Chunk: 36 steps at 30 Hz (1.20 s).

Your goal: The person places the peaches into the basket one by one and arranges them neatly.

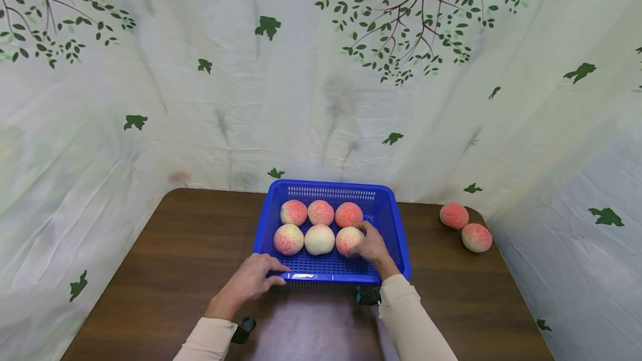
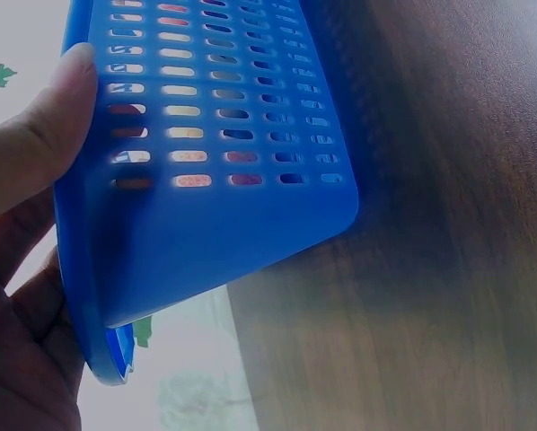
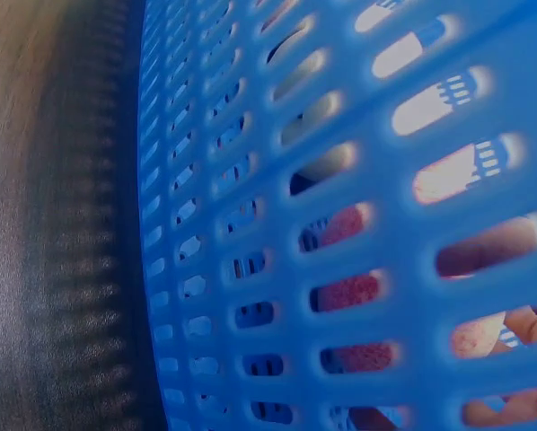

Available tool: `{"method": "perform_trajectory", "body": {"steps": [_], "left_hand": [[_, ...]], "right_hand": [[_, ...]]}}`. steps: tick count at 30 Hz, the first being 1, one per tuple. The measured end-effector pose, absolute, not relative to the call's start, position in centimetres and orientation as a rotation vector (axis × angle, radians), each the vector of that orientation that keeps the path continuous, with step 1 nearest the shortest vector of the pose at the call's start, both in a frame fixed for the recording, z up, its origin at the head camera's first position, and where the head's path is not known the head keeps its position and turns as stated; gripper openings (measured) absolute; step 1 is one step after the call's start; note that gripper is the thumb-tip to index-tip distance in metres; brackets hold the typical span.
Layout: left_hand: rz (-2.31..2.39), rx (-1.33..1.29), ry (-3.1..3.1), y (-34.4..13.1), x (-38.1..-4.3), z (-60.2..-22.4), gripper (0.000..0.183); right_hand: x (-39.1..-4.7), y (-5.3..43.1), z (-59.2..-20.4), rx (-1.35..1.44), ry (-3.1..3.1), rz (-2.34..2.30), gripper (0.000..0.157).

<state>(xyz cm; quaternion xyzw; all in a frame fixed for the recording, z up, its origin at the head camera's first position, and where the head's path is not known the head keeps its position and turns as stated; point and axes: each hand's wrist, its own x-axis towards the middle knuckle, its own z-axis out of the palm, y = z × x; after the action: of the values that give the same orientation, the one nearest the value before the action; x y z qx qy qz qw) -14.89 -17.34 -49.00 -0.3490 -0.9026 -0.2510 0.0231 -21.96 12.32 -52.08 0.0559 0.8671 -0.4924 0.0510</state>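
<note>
A blue plastic basket (image 1: 331, 278) with slotted walls sits on the brown table, with peaches in two rows inside. My left hand (image 1: 252, 277) grips its rim at the front left corner; in the left wrist view the thumb (image 2: 66, 112) lies along the outer wall and the fingers go behind the rim. Inside the basket, my right hand (image 1: 372, 245) holds the front right peach (image 1: 347, 240) between thumb and fingers. Beside that one is a pale peach (image 1: 319, 239), and a redder peach (image 1: 348, 214) lies behind it. Through the slots, the right wrist view shows only parts of peaches and fingers.
Two more peaches, a red one (image 1: 453, 215) and a paler one (image 1: 476, 237), lie together near the table's far right corner. The wooden table (image 1: 200, 227) ends at a white curtain (image 1: 301, 99) printed with leaves, which hangs behind and on both sides.
</note>
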Motion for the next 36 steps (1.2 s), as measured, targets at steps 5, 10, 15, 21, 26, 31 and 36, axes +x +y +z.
{"method": "perform_trajectory", "body": {"steps": [5, 10, 15, 21, 26, 31, 36], "left_hand": [[-0.784, -1.082, -2.794, -17.35, -14.87, -48.97, 0.019], [-0.788, -1.076, -2.794, -17.38, -14.77, -48.92, 0.019], [-0.798, -1.056, -2.806, -17.37, -14.72, -48.92, 0.019], [-0.808, -1.054, -2.817, -17.29, -14.78, -48.86, 0.019], [-0.802, -1.056, -2.801, -17.22, -14.75, -48.96, 0.020], [-0.781, -1.080, -2.774, -17.22, -14.69, -48.95, 0.019], [-0.779, -1.069, -2.803, -17.25, -14.77, -48.78, 0.019]], "right_hand": [[-22.01, 12.29, -52.24, 0.178, 2.655, -1.472, 0.073], [-22.07, 12.25, -52.42, 0.184, 2.696, -1.400, 0.069], [-22.12, 12.30, -52.48, 0.162, 2.762, -1.327, 0.070], [-22.22, 12.40, -52.38, 0.116, 2.787, -1.285, 0.072], [-22.15, 12.50, -52.35, 0.096, 2.769, -1.302, 0.074], [-22.11, 12.67, -52.25, 0.087, 2.739, -1.337, 0.074], [-21.90, 13.20, -51.66, 0.146, 2.682, -1.389, 0.073]]}}
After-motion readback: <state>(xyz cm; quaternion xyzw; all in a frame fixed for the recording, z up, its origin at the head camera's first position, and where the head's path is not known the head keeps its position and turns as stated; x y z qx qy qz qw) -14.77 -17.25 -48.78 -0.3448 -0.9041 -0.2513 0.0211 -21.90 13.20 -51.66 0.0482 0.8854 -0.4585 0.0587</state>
